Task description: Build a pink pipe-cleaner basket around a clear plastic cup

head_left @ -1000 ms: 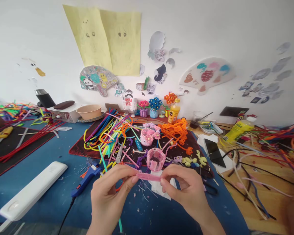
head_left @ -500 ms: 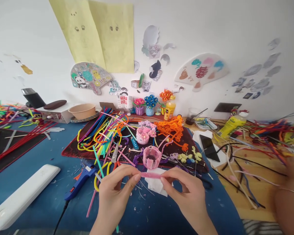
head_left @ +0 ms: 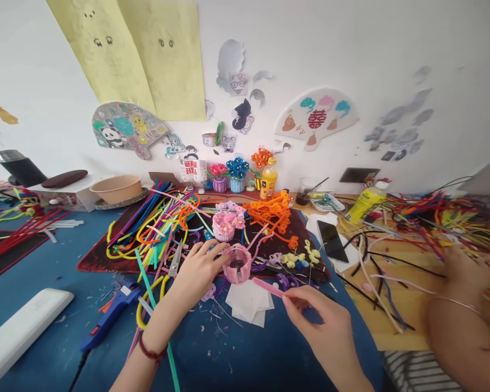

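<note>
Head view. Moved since the earlier frame: the left hand (head_left: 200, 269), which had let go of its end of the pink fuzzy strip (head_left: 268, 287) and gone forward to the pink cup (head_left: 237, 272); the strip had passed to the right hand (head_left: 320, 321) alone.

Right hand: grip pinching the near end of the strip between thumb and forefinger. Strip held aslant, its free end pointing at the cup, just beside it and apart.

Left hand: fingertips at the left rim of the cup; whether the grip had closed on it could not be told. Dark red bracelet (head_left: 151, 351) on the wrist.

Pink cup: one, upright and open-topped, near the front edge of a black mat (head_left: 93, 260). White tissue (head_left: 251, 305) just in front. Second pink cup, flower-trimmed (head_left: 224, 227), behind.

Left of the hands: scissors (head_left: 175, 261) by the pipe cleaners (head_left: 159, 218), assorted colours; blue glue gun (head_left: 112, 314) on a blue cover (head_left: 277, 354).

Right and rear: orange pipe-cleaner shapes (head_left: 269, 215), one heap; black phone (head_left: 332, 239); orange drink bottle (head_left: 268, 182), upright.

Far right: a co-worker's hand (head_left: 467, 272), blurred, over loose pipe cleaners on the wooden tabletop (head_left: 414, 340).
</note>
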{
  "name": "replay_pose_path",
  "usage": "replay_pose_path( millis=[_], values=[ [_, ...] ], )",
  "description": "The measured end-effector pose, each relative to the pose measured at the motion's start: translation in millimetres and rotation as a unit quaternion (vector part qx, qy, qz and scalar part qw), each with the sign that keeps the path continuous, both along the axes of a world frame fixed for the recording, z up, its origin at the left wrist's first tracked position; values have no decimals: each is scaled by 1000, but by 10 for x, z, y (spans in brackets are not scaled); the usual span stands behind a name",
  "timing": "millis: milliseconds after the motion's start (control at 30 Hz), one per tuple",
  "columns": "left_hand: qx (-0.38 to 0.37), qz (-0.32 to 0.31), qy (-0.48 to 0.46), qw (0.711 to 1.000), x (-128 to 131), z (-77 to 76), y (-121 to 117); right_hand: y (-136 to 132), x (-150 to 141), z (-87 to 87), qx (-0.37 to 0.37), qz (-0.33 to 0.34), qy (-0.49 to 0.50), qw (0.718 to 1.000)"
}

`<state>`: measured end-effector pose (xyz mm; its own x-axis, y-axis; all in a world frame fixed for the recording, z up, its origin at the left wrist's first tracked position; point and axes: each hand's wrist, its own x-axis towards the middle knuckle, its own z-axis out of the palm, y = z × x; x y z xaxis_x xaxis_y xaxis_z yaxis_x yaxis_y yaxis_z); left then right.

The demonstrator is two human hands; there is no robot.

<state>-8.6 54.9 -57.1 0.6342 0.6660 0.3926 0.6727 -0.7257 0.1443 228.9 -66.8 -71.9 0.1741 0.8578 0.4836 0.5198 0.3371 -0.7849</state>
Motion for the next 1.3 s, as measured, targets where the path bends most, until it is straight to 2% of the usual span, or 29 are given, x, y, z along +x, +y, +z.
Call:
replay_pose_path(
  millis=[133,267,433,733,933,1067,1300],
  values=[
    [15,26,18,999,65,12,-8,-28,28,23,17,-5,-59,998],
    [13,62,4,998,96,91,-88,-49,1,73,34,-12,-116,993],
    [-6,56,-11,998,133,161,-161,5,-108,103,9,-23,-158,987],
    [-3,58,-37,998,134,209,-237,146,-239,136,22,-16,-211,977],
    [0,57,-44,997,162,243,-281,203,-242,138,24,-35,-277,960],
    [-3,50,-47,998,197,263,-307,247,-255,174,17,-18,-276,961],
    [-25,20,-42,999,219,298,-355,327,-295,232,27,22,-208,978]
  ],
)
